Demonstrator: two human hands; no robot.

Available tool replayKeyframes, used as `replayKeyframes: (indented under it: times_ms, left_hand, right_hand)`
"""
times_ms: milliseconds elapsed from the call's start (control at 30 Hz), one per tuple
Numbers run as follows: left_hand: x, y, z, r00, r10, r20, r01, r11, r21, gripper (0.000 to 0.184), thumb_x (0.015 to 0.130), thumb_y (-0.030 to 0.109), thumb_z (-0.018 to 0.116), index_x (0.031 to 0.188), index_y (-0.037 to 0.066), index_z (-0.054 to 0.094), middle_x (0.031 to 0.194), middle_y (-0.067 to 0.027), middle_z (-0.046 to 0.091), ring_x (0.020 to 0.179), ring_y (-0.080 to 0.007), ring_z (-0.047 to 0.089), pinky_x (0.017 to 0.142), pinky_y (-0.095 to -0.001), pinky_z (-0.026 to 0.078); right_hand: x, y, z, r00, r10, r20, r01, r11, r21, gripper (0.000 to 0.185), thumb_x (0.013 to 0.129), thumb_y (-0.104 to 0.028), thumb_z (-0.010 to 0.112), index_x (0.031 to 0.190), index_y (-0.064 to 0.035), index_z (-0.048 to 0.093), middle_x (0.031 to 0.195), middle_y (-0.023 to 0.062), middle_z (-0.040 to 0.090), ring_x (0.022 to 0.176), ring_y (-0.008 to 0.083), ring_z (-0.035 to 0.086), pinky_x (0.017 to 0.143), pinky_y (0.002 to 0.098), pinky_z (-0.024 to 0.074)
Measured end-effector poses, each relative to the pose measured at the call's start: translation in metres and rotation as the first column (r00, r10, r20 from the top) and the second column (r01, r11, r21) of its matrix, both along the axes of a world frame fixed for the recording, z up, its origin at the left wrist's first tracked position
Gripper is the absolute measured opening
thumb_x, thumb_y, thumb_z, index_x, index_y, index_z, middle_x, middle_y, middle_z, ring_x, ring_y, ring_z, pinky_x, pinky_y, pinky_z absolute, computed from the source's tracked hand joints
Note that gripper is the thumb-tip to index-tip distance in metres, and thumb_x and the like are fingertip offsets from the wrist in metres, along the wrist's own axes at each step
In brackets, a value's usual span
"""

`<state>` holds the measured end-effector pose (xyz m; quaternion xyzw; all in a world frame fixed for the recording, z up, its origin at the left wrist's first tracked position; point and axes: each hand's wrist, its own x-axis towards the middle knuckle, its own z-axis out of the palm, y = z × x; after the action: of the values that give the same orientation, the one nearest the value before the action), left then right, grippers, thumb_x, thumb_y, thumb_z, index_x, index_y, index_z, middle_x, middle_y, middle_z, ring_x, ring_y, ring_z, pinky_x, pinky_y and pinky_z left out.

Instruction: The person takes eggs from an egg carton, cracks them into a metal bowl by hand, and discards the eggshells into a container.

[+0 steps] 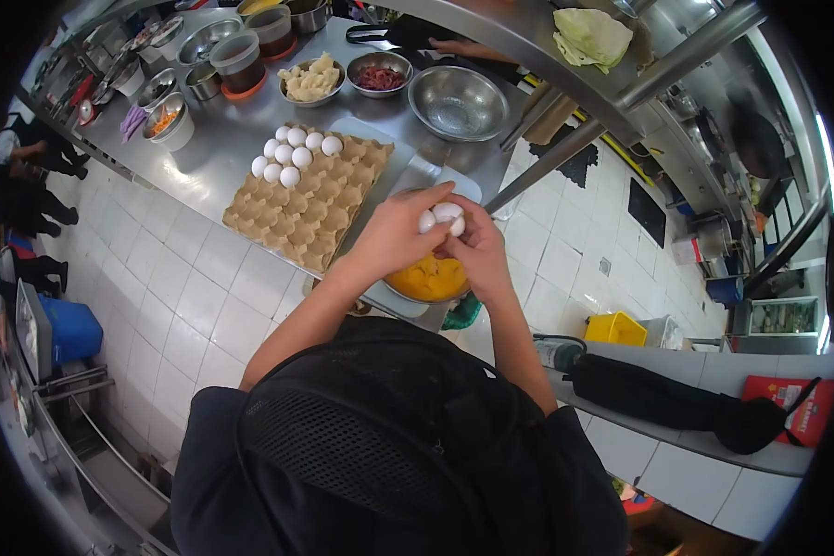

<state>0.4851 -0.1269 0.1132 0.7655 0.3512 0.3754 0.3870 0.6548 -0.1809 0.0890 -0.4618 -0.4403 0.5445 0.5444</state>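
Over a bowl of yellow egg [428,278], both my hands are brought close together. My left hand [400,230] curls around white eggs [448,212], and my right hand [479,248] closes on them from the other side. Two or three rounded white pieces show between the fingers; whether each is whole or a cracked shell cannot be made out. Left of the bowl, a brown cardboard egg tray [292,215] has several white eggs [296,137] grouped at its far end, and its nearer cups hold none.
Behind the tray on the steel table [218,171] stand an empty metal bowl [459,104], a bowl of red meat strips [380,74], a bowl of pale yellow pieces [311,80] and several tubs. A steel shelf rail [565,167] slants past on the right. Other people stand far left.
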Motion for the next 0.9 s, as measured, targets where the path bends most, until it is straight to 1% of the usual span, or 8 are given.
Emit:
replayKeyframes:
  times_ms: [167, 333, 367, 400, 433, 500, 733, 900]
  left_hand:
    - [-0.011, 0.023, 0.007, 0.994, -0.060, 0.095, 0.083, 0.964, -0.253, 0.062, 0.081, 0.012, 0.068, 0.142, 0.007, 0.057, 0.116, -0.0152, 0.072, 0.107, -0.0267, 0.069, 0.094, -0.0341, 0.051]
    - [-0.092, 0.103, -0.045, 0.916, 0.388, -0.098, -0.400, 0.904, -0.152, 0.055, 0.076, 0.013, 0.068, 0.131, 0.012, 0.068, 0.124, -0.0126, 0.070, 0.116, -0.0266, 0.066, 0.099, -0.0362, 0.049]
    - [-0.116, 0.114, -0.054, 0.873, 0.458, -0.167, -0.482, 0.865, -0.143, 0.051, 0.077, 0.016, 0.069, 0.128, 0.014, 0.071, 0.123, -0.0125, 0.070, 0.114, -0.0283, 0.066, 0.099, -0.0371, 0.050]
    - [-0.134, 0.118, -0.059, 0.783, 0.520, -0.341, -0.579, 0.810, -0.092, 0.048, 0.077, 0.021, 0.070, 0.125, 0.015, 0.072, 0.120, -0.0129, 0.069, 0.113, -0.0302, 0.066, 0.098, -0.0392, 0.051]
    - [-0.147, 0.122, -0.064, 0.656, 0.565, -0.500, -0.661, 0.750, -0.021, 0.045, 0.078, 0.025, 0.071, 0.121, 0.016, 0.074, 0.117, -0.0134, 0.069, 0.112, -0.0321, 0.066, 0.096, -0.0412, 0.052]
    - [-0.163, 0.123, -0.074, 0.597, 0.546, -0.587, -0.629, 0.773, 0.080, 0.043, 0.078, 0.029, 0.071, 0.119, 0.018, 0.075, 0.114, -0.0137, 0.068, 0.109, -0.0336, 0.066, 0.094, -0.0433, 0.052]
    - [-0.159, 0.126, -0.111, 0.525, 0.562, -0.639, -0.581, 0.786, 0.214, 0.031, 0.078, 0.025, 0.073, 0.105, 0.010, 0.072, 0.108, -0.0157, 0.068, 0.096, -0.0363, 0.069, 0.084, -0.0471, 0.055]
    - [-0.167, 0.128, -0.105, 0.536, 0.576, -0.618, -0.622, 0.764, 0.173, 0.028, 0.080, 0.019, 0.070, 0.104, 0.006, 0.068, 0.100, -0.0184, 0.071, 0.095, -0.0371, 0.069, 0.083, -0.0484, 0.055]
  right_hand:
    - [0.048, -0.009, -0.013, 0.858, -0.047, -0.512, -0.007, 0.995, -0.102, 0.052, 0.094, -0.009, 0.069, 0.143, -0.0087, 0.050, 0.116, 0.0134, 0.066, 0.088, 0.0178, 0.067, 0.073, 0.0288, 0.0558]
    - [0.099, -0.032, -0.035, 0.714, -0.162, -0.681, 0.141, 0.986, -0.087, 0.056, 0.094, -0.016, 0.071, 0.145, -0.0085, 0.048, 0.117, 0.0153, 0.067, 0.088, 0.0194, 0.066, 0.075, 0.0288, 0.0554]
    - [0.107, -0.032, -0.050, 0.931, -0.282, -0.230, 0.221, 0.940, -0.260, 0.059, 0.092, -0.017, 0.073, 0.145, -0.0070, 0.048, 0.118, 0.0162, 0.066, 0.089, 0.0189, 0.065, 0.075, 0.0289, 0.0547]
    - [0.114, -0.033, -0.066, 0.918, -0.276, 0.285, 0.370, 0.856, -0.362, 0.062, 0.090, -0.018, 0.075, 0.145, -0.0056, 0.048, 0.120, 0.0171, 0.066, 0.090, 0.0184, 0.064, 0.076, 0.0290, 0.0540]
    - [0.118, -0.035, -0.086, 0.916, -0.278, 0.288, 0.372, 0.857, -0.356, 0.062, 0.090, -0.018, 0.075, 0.145, -0.0056, 0.048, 0.120, 0.0171, 0.066, 0.090, 0.0184, 0.064, 0.076, 0.0290, 0.0540]
    - [0.117, -0.031, -0.109, 0.511, -0.479, 0.714, 0.544, 0.823, 0.163, 0.064, 0.087, -0.016, 0.077, 0.143, -0.0015, 0.049, 0.122, 0.0157, 0.063, 0.091, 0.0165, 0.062, 0.075, 0.0287, 0.0524]
    - [0.019, 0.017, -0.018, 0.599, -0.618, 0.509, 0.481, 0.786, 0.388, 0.044, 0.089, -0.005, 0.073, 0.130, -0.0034, 0.059, 0.115, 0.0087, 0.064, 0.082, 0.0111, 0.060, 0.069, 0.0247, 0.0507]
    - [-0.047, 0.078, -0.002, 0.767, -0.329, 0.550, 0.151, 0.927, 0.345, 0.034, 0.086, -0.004, 0.073, 0.119, -0.0055, 0.065, 0.112, 0.0085, 0.062, 0.074, 0.0132, 0.056, 0.065, 0.0259, 0.0486]
